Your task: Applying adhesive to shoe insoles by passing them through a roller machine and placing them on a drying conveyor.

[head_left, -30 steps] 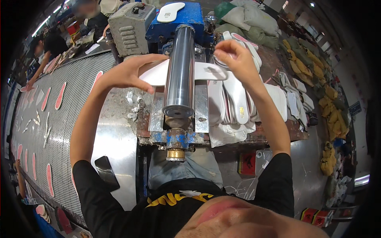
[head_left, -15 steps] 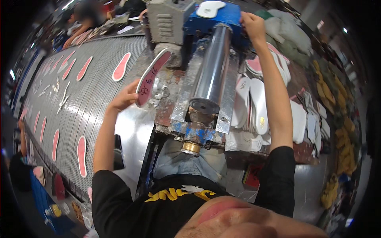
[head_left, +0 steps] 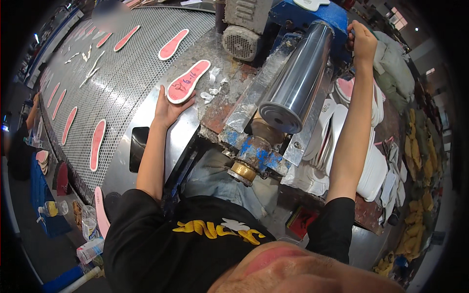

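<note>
A pink insole [head_left: 189, 82] with a white rim and dark handwriting on it rests in my left hand [head_left: 171, 108]. The fingers pass beneath its lower end, while the thumb stretches up along its left side. Just right of it are white scraps [head_left: 210, 93] on the worn machine bed. My right hand [head_left: 364, 43] is closed with curled fingers beside the blue machine housing [head_left: 317, 17]; what the fingers grip is hidden. Between my arms lies a shiny metal roller [head_left: 300, 73], with nothing wrapped round it.
On the left, a perforated metal conveyor [head_left: 122, 68] carries several pink insoles [head_left: 97, 145]. A black phone [head_left: 139, 149] lies on the steel edge by my left forearm. White insoles [head_left: 337, 132] are stacked under my right forearm. A grey motor [head_left: 242, 41] stands beyond the roller.
The view has turned, so the machine sits further right. In my left hand the insole has gone from tilted on edge to nearly flat, pink face up. My right hand stays by the blue housing.
</note>
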Demonstrator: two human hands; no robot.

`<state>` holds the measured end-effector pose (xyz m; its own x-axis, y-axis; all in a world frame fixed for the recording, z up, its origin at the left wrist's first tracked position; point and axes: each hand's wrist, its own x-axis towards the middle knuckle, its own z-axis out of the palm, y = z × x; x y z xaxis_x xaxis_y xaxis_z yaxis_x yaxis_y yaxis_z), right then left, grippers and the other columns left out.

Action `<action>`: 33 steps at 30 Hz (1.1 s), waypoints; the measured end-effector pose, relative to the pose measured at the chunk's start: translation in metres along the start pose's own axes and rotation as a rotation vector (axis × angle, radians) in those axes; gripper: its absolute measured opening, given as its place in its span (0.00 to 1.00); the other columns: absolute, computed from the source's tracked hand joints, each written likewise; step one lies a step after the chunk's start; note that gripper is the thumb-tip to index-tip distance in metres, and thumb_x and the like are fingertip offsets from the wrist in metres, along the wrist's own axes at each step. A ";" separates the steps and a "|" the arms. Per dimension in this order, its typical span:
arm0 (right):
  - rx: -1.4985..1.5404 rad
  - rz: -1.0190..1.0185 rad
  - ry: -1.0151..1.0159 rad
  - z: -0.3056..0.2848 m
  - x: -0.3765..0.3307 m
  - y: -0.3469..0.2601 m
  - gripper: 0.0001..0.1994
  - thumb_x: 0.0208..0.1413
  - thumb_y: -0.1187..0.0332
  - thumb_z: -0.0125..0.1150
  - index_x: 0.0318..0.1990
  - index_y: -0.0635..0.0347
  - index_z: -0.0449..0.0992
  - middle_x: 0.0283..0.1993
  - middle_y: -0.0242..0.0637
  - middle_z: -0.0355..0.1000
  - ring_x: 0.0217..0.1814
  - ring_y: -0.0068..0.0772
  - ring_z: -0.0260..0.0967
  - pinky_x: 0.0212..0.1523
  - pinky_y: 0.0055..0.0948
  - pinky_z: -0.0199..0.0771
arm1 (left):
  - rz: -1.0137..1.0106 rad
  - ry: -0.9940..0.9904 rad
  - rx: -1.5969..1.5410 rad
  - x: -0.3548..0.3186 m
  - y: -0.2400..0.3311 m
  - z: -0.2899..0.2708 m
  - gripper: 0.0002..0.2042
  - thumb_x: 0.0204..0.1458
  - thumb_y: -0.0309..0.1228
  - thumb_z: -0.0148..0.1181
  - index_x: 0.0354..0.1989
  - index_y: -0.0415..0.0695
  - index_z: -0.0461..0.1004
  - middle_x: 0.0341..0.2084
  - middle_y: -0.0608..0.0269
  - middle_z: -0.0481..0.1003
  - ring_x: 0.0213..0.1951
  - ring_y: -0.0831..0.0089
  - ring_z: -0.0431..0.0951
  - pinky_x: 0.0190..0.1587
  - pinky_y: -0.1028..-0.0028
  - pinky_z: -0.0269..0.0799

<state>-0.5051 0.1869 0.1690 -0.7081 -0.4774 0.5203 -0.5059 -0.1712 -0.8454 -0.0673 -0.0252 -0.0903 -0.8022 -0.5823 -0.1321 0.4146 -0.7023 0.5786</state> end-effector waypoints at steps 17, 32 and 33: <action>-0.047 -0.082 0.020 -0.002 0.003 0.004 0.12 0.55 0.62 0.55 0.25 0.57 0.76 0.20 0.23 0.65 0.20 0.13 0.56 0.21 0.14 0.53 | 0.135 0.047 -0.023 0.001 -0.007 -0.009 0.36 0.57 0.58 0.34 0.63 0.39 0.51 0.60 0.47 0.56 0.60 0.49 0.59 0.62 0.51 0.56; -0.033 -0.079 0.016 -0.004 0.005 0.008 0.11 0.55 0.62 0.56 0.25 0.58 0.76 0.19 0.23 0.65 0.19 0.13 0.56 0.20 0.14 0.52 | 0.273 0.134 -0.035 -0.001 -0.012 -0.019 0.40 0.50 0.63 0.44 0.61 0.40 0.55 0.57 0.50 0.62 0.55 0.54 0.65 0.60 0.56 0.60; -0.027 -0.089 0.010 -0.004 0.004 0.008 0.11 0.55 0.63 0.56 0.25 0.58 0.76 0.19 0.23 0.65 0.19 0.13 0.56 0.20 0.14 0.52 | 0.265 0.129 -0.044 -0.001 -0.012 -0.020 0.41 0.49 0.63 0.44 0.61 0.40 0.55 0.57 0.50 0.62 0.55 0.54 0.64 0.60 0.56 0.61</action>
<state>-0.5139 0.1868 0.1652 -0.6646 -0.4529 0.5943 -0.5800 -0.1887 -0.7924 -0.0625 -0.0242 -0.1127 -0.6037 -0.7928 -0.0837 0.6228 -0.5345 0.5714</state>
